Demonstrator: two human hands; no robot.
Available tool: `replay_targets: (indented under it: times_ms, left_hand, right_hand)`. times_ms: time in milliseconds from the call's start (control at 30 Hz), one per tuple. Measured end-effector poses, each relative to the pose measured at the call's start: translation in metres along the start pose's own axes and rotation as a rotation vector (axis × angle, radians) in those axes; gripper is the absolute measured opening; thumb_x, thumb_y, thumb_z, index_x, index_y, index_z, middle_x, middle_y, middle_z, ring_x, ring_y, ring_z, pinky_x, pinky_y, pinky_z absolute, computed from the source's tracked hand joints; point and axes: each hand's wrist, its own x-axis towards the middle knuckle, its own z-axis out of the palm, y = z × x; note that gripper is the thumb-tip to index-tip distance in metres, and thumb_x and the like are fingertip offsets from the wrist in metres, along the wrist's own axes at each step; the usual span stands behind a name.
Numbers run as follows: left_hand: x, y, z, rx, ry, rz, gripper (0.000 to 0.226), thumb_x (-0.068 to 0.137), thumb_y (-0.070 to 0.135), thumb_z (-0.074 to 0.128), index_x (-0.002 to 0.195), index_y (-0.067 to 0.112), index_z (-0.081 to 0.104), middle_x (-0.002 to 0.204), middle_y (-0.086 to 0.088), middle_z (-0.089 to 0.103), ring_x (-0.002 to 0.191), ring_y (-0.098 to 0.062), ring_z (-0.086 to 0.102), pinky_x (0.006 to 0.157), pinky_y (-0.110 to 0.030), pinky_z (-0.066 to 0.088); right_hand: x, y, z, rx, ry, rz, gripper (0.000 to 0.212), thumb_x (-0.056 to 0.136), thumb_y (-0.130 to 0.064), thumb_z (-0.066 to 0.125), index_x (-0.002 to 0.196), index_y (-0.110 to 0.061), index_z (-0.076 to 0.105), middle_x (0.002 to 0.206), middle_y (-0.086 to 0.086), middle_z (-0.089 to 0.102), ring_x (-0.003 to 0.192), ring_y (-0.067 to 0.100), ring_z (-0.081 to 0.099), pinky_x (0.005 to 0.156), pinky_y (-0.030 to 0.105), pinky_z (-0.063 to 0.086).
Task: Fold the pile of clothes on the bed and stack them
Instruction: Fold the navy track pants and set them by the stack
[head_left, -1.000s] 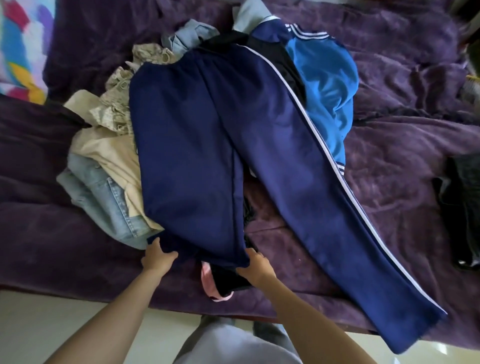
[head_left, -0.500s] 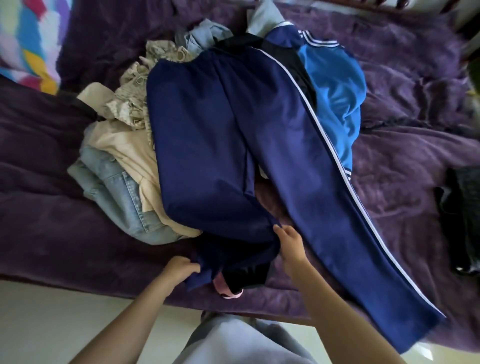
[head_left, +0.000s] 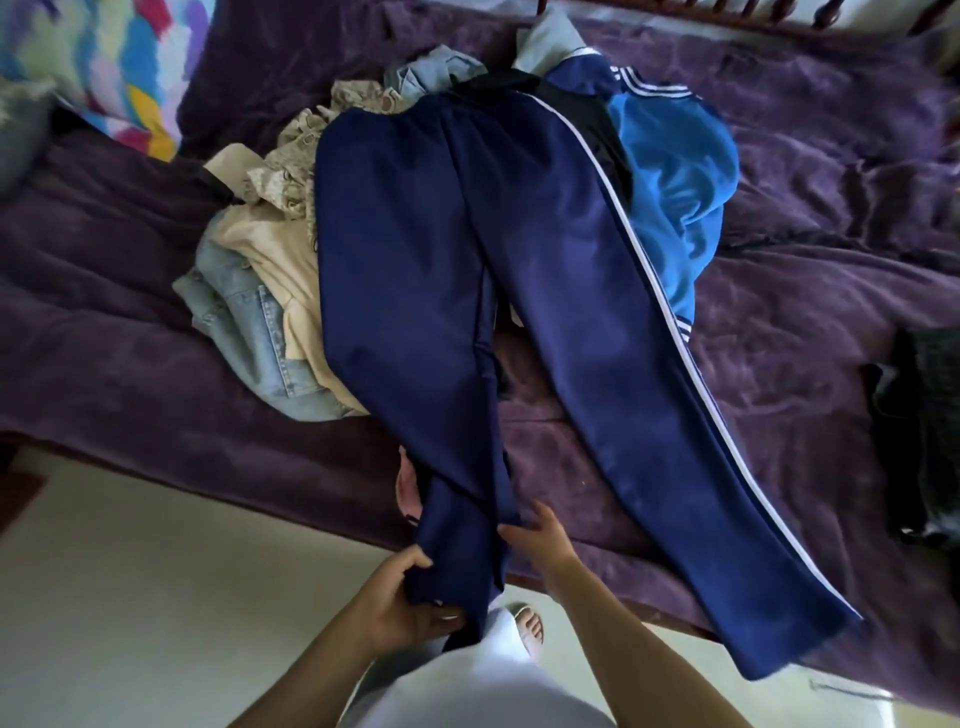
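Navy track pants (head_left: 436, 270) with a white side stripe lie spread over the clothes pile on the purple bed cover (head_left: 810, 291). Their left leg hangs past the bed's front edge. My left hand (head_left: 410, 597) grips that leg's cuff below the edge. My right hand (head_left: 540, 535) touches the same leg's right side a little higher, fingers spread. The right leg runs diagonally to the bed's front right. Under the pants lie a blue jacket (head_left: 670, 171), a beige garment (head_left: 275, 260), denim (head_left: 244, 322) and patterned cloth (head_left: 296, 150).
A dark garment (head_left: 930, 431) lies at the bed's right edge. A colourful pillow (head_left: 119, 57) sits at the back left. Something pink (head_left: 408, 488) peeks from under the pants at the front edge. Pale floor (head_left: 156, 597) and my foot (head_left: 530, 621) lie below.
The left pant leg, bunched on the bed before, is now pulled straight down over the front edge. Both hands moved toward me; the left now holds the cuff.
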Motion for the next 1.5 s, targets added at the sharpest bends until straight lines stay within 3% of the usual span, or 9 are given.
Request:
replay_targets:
  times_ms: [167, 300, 367, 600, 833, 1000, 1167, 1367, 1500]
  left_hand:
    - [-0.009, -0.052, 0.004, -0.339, -0.064, 0.082, 0.032, 0.07, 0.015, 0.046, 0.08, -0.011, 0.063, 0.068, -0.023, 0.065, 0.053, -0.037, 0.065, 0.046, -0.047, 0.054]
    - [-0.026, -0.089, 0.01, -0.375, -0.157, 0.168, 0.033, 0.068, 0.014, 0.045, 0.065, -0.008, 0.069, 0.065, -0.023, 0.065, 0.049, -0.037, 0.063, 0.04, -0.045, 0.05]
    - [-0.03, -0.102, 0.01, -0.351, -0.15, 0.157, 0.044, 0.076, 0.014, 0.036, 0.057, -0.009, 0.068, 0.062, -0.023, 0.065, 0.052, -0.04, 0.063, 0.04, -0.047, 0.05]
    - [-0.006, -0.119, -0.016, 0.188, 0.022, 0.083, 0.039, 0.073, -0.007, 0.04, 0.108, -0.002, 0.057, 0.086, -0.02, 0.068, 0.069, -0.036, 0.064, 0.049, -0.034, 0.054]
    - [-0.004, -0.12, 0.011, 0.971, -0.097, 0.099, 0.05, 0.058, 0.019, 0.068, 0.107, 0.013, 0.058, 0.085, 0.0, 0.066, 0.068, -0.009, 0.062, 0.061, -0.02, 0.049]
    - [0.003, -0.126, 0.022, 0.88, -0.12, 0.126, 0.056, 0.044, 0.024, 0.077, 0.098, 0.019, 0.062, 0.088, 0.003, 0.07, 0.08, -0.012, 0.062, 0.072, -0.026, 0.047]
    - [0.001, -0.12, 0.012, 0.845, -0.162, 0.176, 0.077, 0.048, 0.028, 0.08, 0.12, 0.012, 0.057, 0.116, -0.006, 0.066, 0.106, -0.024, 0.06, 0.094, -0.039, 0.048]
    - [-0.017, -0.105, 0.046, 0.901, -0.234, 0.325, 0.064, 0.048, 0.033, 0.075, 0.109, 0.02, 0.059, 0.105, 0.001, 0.067, 0.099, -0.019, 0.059, 0.086, -0.037, 0.044]
    - [-0.034, -0.089, 0.115, 0.988, -0.314, 0.428, 0.026, 0.062, 0.02, 0.074, 0.085, 0.019, 0.062, 0.067, 0.014, 0.068, 0.068, -0.001, 0.061, 0.068, -0.021, 0.048]
  right_hand:
    - [-0.011, 0.043, -0.015, -0.122, -0.082, -0.045, 0.061, 0.075, -0.006, 0.075, 0.128, -0.002, 0.046, 0.116, 0.016, 0.06, 0.106, 0.026, 0.058, 0.095, 0.038, 0.048]
    - [-0.032, 0.039, -0.015, -0.098, -0.186, -0.03, 0.005, 0.086, -0.007, 0.064, 0.088, -0.01, 0.06, 0.079, 0.002, 0.062, 0.069, 0.01, 0.057, 0.06, 0.017, 0.049]
    - [-0.037, 0.04, -0.021, -0.035, -0.145, 0.038, 0.018, 0.092, -0.009, 0.055, 0.074, -0.013, 0.055, 0.068, 0.002, 0.052, 0.06, 0.01, 0.049, 0.053, 0.02, 0.045]
    - [-0.046, 0.03, -0.076, 0.205, -0.032, 0.134, 0.015, 0.095, -0.016, 0.05, 0.08, -0.014, 0.054, 0.078, 0.009, 0.055, 0.065, 0.018, 0.048, 0.056, 0.027, 0.041]
    - [-0.046, 0.045, -0.092, -0.083, 0.01, 0.063, 0.016, 0.094, -0.032, 0.054, 0.093, -0.017, 0.062, 0.088, 0.004, 0.061, 0.085, 0.021, 0.055, 0.07, 0.029, 0.046]
    - [-0.057, 0.064, -0.11, -0.28, -0.286, 0.188, 0.009, 0.084, -0.02, 0.068, 0.089, -0.013, 0.067, 0.086, 0.006, 0.063, 0.076, 0.018, 0.055, 0.065, 0.027, 0.041]
    - [-0.061, 0.063, -0.121, -0.085, -0.189, 0.164, 0.01, 0.086, -0.013, 0.06, 0.091, -0.009, 0.068, 0.091, 0.008, 0.065, 0.085, 0.021, 0.056, 0.076, 0.033, 0.044]
    - [-0.069, 0.039, -0.13, -0.125, -0.115, 0.047, 0.02, 0.095, -0.011, 0.047, 0.106, -0.012, 0.064, 0.105, 0.014, 0.067, 0.092, 0.026, 0.059, 0.088, 0.035, 0.047]
    - [-0.083, 0.026, -0.151, -0.071, -0.082, 0.084, 0.015, 0.095, -0.011, 0.048, 0.09, -0.012, 0.063, 0.069, 0.008, 0.063, 0.055, 0.019, 0.053, 0.047, 0.025, 0.037]
